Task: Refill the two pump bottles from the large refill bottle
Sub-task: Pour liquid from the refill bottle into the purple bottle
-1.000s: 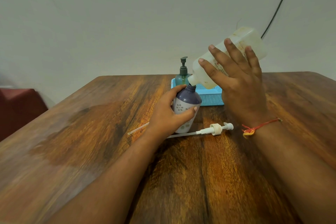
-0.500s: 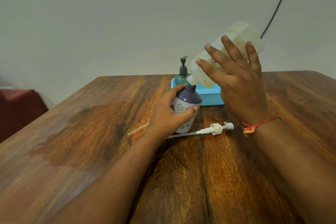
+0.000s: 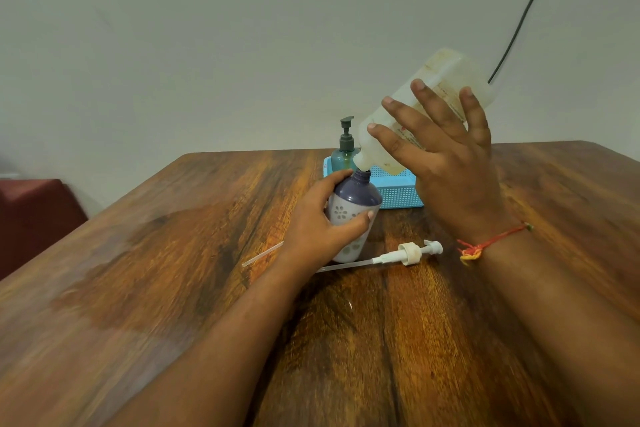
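Observation:
My left hand [image 3: 320, 224] grips the purple pump bottle [image 3: 353, 208], which stands on the table with its neck open. My right hand [image 3: 446, 152] holds the large translucent refill bottle [image 3: 440, 87] tilted steeply, base raised, its mouth touching the purple bottle's neck. The white pump head [image 3: 410, 253] with its long tube lies on the table just in front of the purple bottle. A green pump bottle [image 3: 344, 152], pump fitted, stands at the left end of the blue basket [image 3: 401, 194] behind.
The wooden table [image 3: 173, 270] stretches wide on both sides. A dark red seat [image 3: 31, 218] sits off the left edge. A black cable [image 3: 526, 14] runs down the wall at the upper right. A red thread band circles my right wrist.
The refill bottle's base has risen, so it tilts more steeply over the purple bottle. My left hand and the purple bottle have stayed put.

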Available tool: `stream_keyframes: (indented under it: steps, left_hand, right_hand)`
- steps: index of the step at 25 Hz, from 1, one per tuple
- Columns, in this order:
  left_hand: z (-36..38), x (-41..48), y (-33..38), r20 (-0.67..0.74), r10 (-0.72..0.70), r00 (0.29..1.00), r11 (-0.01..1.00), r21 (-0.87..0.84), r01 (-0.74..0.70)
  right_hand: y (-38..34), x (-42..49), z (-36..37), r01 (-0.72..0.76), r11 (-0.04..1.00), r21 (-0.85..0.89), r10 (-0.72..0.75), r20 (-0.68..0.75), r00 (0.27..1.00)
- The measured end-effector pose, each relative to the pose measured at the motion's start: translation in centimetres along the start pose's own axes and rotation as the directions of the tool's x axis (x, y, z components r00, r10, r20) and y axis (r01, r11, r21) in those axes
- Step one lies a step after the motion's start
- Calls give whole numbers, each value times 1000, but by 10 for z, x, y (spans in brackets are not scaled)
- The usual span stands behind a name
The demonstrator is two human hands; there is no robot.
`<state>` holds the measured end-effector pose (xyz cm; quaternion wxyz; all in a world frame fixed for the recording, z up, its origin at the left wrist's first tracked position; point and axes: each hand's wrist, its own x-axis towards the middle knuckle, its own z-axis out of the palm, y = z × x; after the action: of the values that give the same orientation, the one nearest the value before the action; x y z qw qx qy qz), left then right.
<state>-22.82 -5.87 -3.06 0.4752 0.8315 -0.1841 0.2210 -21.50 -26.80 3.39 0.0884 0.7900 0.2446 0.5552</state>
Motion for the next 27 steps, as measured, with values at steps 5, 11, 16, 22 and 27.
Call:
stream_keyframes:
  steps: [5, 11, 16, 22, 27]
  left_hand:
    - [0, 0, -1, -2, -11, 1000, 1000, -22, 11]
    - [0, 1, -2, 7, -24, 1000, 999, -27, 24]
    - [-1, 2, -4, 18, -30, 999, 999, -32, 31]
    - [-3, 1, -3, 11, -34, 999, 998, -57, 35]
    - [-3, 1, -2, 9, -37, 999, 998, -43, 37]
  right_hand:
    - [4, 10, -1, 70, 998, 0, -70, 10, 997]
    - [14, 21, -3, 191, 981, -19, -191, 17, 981]
    - [19, 32, -2, 292, 955, -55, -291, 21, 956]
    - [23, 43, -5, 399, 914, -69, -397, 47, 917]
    - [24, 50, -10, 453, 890, -50, -449, 68, 891]
